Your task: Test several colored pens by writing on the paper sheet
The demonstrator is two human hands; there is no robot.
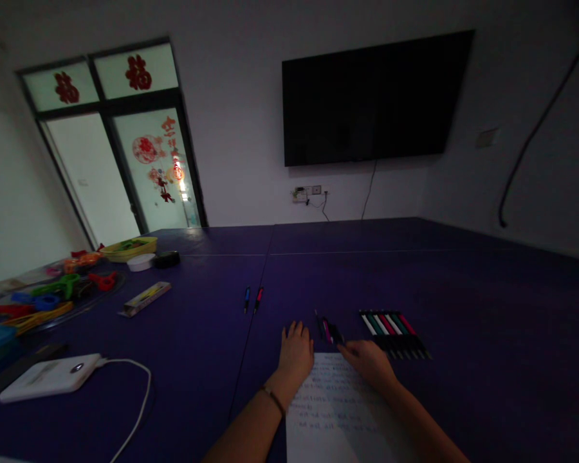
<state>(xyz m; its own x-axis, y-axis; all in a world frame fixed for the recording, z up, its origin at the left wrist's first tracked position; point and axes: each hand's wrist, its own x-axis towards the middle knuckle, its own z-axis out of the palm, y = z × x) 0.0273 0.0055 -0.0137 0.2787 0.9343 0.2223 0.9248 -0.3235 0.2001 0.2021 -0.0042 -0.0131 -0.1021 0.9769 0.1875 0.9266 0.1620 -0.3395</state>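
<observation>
A handwritten sheet of paper (328, 411) lies on the purple table. My left hand (296, 352) rests palm down, fingers stretched out, across the paper's upper left edge. My right hand (368, 363) is over the paper's upper right part, its thumb and fingers closed on the end of a dark pen (336, 334). Beside that pen are a pink pen (327, 331) and another thin dark one. To the right lies a neat row of pens (390, 325) with white, green and red barrels. Farther off, a blue pen (247, 299) and a red pen (258, 299) lie apart.
At the left are a white power bank (53, 377) with a cable (147, 386), a small box (147, 298), a yellow basket (130, 251), a white round item (141, 262), a black roll (166, 258) and colourful scissors-like tools (62, 286). A television (371, 103) hangs on the wall.
</observation>
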